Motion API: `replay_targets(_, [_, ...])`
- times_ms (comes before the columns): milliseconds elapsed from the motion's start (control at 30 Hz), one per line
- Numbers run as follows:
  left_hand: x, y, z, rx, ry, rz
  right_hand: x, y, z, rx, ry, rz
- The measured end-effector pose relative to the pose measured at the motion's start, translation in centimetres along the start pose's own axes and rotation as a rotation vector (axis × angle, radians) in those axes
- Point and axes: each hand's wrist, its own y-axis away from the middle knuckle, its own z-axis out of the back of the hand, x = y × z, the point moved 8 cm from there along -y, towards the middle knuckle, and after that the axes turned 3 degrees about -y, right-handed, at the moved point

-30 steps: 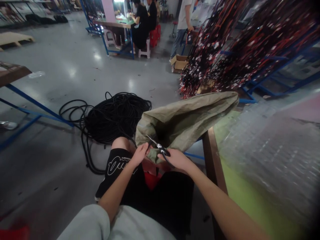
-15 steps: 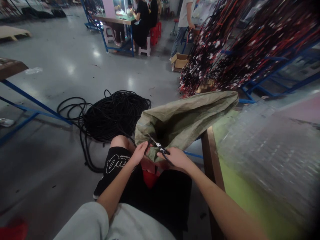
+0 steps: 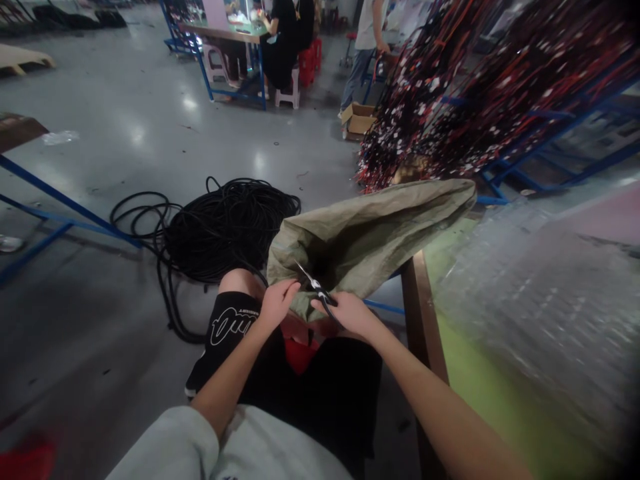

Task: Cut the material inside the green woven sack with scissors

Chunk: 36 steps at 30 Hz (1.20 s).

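Note:
My left hand (image 3: 280,303) is closed, with thumb and fingers together, at the near left edge of an olive sack (image 3: 380,213). A black tube (image 3: 257,269) runs from the coil to this hand; its end is hidden by the fingers. My right hand (image 3: 350,312) grips black-handled scissors (image 3: 316,285), whose blades point up and left over the sack's dark opening. The blades look together. Between my knees and the table, the sack's mouth gapes towards me. A large tangled coil of black tube (image 3: 225,230) lies on the floor to the left.
On my right stands a table with a green top (image 3: 465,320) and brown edge, carrying clear plastic packaging (image 3: 540,293). Bundled wires (image 3: 425,100) hang on a blue rack beyond. An open carton (image 3: 359,120) sits on the floor. People work at a farther table (image 3: 225,32).
The short black tube piece that stuck up from my left fingers beside the blades is no longer visible. My left hand has turned slightly; the scissors stay over the sack.

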Motion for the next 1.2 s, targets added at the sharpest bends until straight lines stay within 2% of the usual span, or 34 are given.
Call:
replay_targets(133, [-0.6, -0.3, -0.5, -0.010, -0.203, -0.124, -0.1, -0.1, -0.3, 0.011, -0.084, 0.025])
replay_targets(300, [-1.6, -1.2, -0.5, -0.045, -0.476, -0.237, -1.2, -0.1, 0.7, -0.037, 0.047, -0.095])
replay_targets(433, [-2.5, -1.9, -0.5, -0.078, -0.577, -0.273, -1.2, 0.1, 0.9, -0.052, 0.037, -0.126])
replay_targets(600, [-3.0, -2.5, -0.5, -0.117, -0.598, -0.285, -1.7, 0.0, 1.1, 0.004, -0.002, -0.201])
replay_targets(733, [-2.7, -2.9, -0.5, -0.138, -0.555, -0.295, -1.8, -0.3, 2.2, 0.028, -0.019, -0.203])
replay_targets(933, [-3.0, -3.9, -0.8, -0.058, -0.449, -0.312, -2.2, -0.6, 4.1, -0.008, -0.082, -0.220])
replay_targets(1033, [-3.1, -4.5, -0.9, -0.010, -0.438, -0.315, -2.6, -0.6, 3.9, 0.045, -0.089, -0.253])
replay_targets(1200, [-2.0, -5.1, -1.1, 0.069, -0.380, -0.234, -3.1, -0.7, 2.9, 0.109, -0.158, -0.305])
